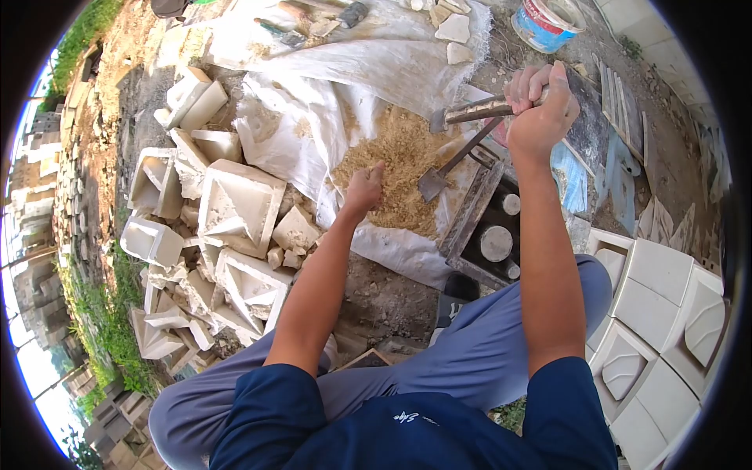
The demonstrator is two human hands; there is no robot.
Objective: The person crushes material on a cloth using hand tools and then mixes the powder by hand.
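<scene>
Our right hand (543,106) grips a wooden-handled tool (476,110), perhaps raised to clear our left hand (365,190), half curled at the sandy heap (398,149); we cannot tell whether that hand holds anything. A second tool (432,185) rests its head on the heap. The white sheet (345,72) beneath probably catches loose grains. Nearby, a dark frame (472,205) surrounds round pale pieces (496,244); the bucket's (539,30) contents we cannot make out.

Grnd (392,291) | wht sheet (376,66) w/ sandy pile (406,149) | wht blks (241,205) | bkt (539,33)
</scene>
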